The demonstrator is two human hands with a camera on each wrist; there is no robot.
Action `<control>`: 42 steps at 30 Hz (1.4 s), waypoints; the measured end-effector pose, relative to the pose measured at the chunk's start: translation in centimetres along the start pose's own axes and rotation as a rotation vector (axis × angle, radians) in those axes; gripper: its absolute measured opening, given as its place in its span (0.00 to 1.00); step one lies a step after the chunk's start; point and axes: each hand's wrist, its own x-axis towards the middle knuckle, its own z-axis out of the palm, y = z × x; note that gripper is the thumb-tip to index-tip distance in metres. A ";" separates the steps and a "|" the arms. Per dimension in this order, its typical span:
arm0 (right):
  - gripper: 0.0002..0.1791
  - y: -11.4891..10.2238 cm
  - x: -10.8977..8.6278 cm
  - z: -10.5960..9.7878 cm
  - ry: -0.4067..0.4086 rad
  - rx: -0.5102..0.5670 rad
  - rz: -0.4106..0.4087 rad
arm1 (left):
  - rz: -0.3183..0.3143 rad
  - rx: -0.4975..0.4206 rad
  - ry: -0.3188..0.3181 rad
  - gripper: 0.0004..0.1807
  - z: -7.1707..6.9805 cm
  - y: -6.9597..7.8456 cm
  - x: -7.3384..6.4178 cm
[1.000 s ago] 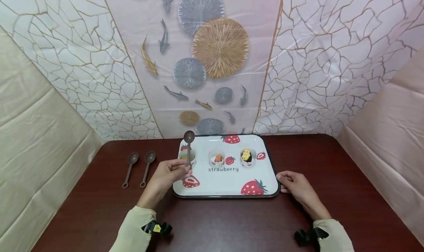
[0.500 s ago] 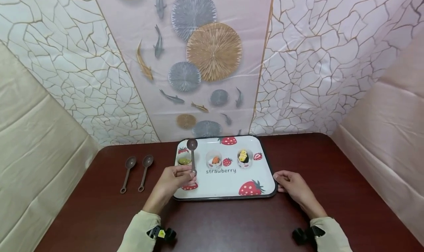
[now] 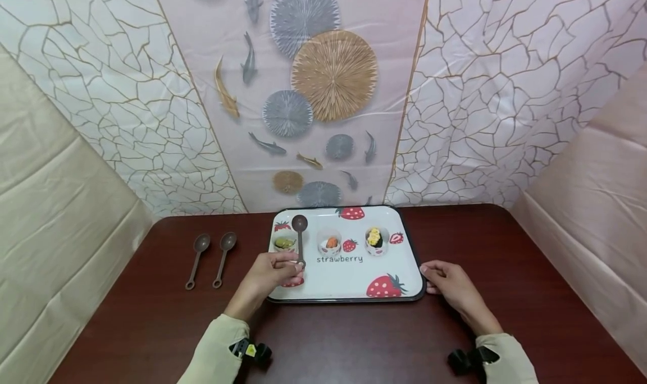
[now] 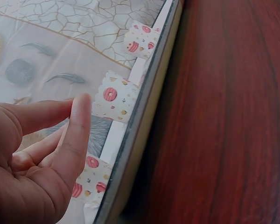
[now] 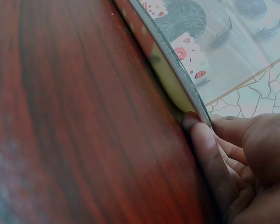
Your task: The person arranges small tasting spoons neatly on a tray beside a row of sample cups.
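Note:
In the head view my left hand [image 3: 270, 274] pinches the handle end of a brown measuring spoon [image 3: 300, 235]. The spoon's bowl points away from me, over the tray, between the left and middle cups. Pinched thumb and fingers appear in the left wrist view, where the spoon is hidden. My right hand [image 3: 452, 286] holds the right rim of the strawberry-printed tray [image 3: 333, 283] near its front corner, its fingertips at the rim in the right wrist view. Paper cups stand in a row on the tray: green food [image 3: 285, 243], orange food [image 3: 331, 242], yellow-and-black food [image 3: 375, 238].
Two more brown measuring spoons [image 3: 198, 260] [image 3: 224, 259] lie on the dark wood table [image 3: 354, 344] left of the tray. A patterned cloth [image 3: 333, 75] hangs behind the table. Pale cloth walls [image 3: 76, 221] stand at both sides.
My left hand has carried the spoon rightward and a little towards me, off the green-food cup, which now shows more fully. The right hand stays at the tray's rim. The head view shifts slightly.

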 end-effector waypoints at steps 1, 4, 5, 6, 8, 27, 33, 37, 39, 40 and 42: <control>0.19 0.0 0.0 0.0 -0.001 -0.003 -0.004 | -0.006 0.004 -0.004 0.20 0.0 -0.1 0.1; 0.20 -0.1 0.2 0.2 -0.002 -0.008 -0.013 | -0.010 0.004 -0.012 0.19 0.0 -0.2 0.2; 0.20 -0.1 0.3 0.2 -0.002 -0.010 -0.015 | -0.010 0.002 -0.012 0.20 0.0 -0.3 0.2; 0.20 -0.2 0.3 0.3 -0.003 -0.010 -0.017 | -0.011 0.000 -0.009 0.20 0.0 -0.3 0.2; 0.20 -0.2 0.3 0.3 -0.004 -0.008 -0.012 | -0.015 -0.006 0.004 0.19 0.2 -0.4 0.3; 0.20 -0.2 -0.1 0.0 -0.014 0.023 -0.006 | -0.083 0.055 0.071 0.16 1.1 -1.6 0.8; 0.20 -0.2 0.0 -0.6 -0.010 0.014 -0.025 | -0.069 0.091 0.086 0.13 1.6 -1.3 1.3; 0.21 0.0 0.0 -0.5 -0.028 0.028 -0.013 | -0.082 0.111 0.104 0.10 1.7 -1.5 1.3; 0.21 0.1 0.0 -0.3 -0.030 0.032 -0.012 | -0.080 0.104 0.114 0.10 1.7 -1.7 1.2; 0.20 0.1 0.0 -0.2 -0.027 0.036 -0.014 | -0.082 0.102 0.122 0.09 1.7 -1.8 1.1; 0.20 0.2 0.0 -0.1 -0.024 0.037 -0.023 | -0.076 0.104 0.138 0.08 1.7 -1.8 1.0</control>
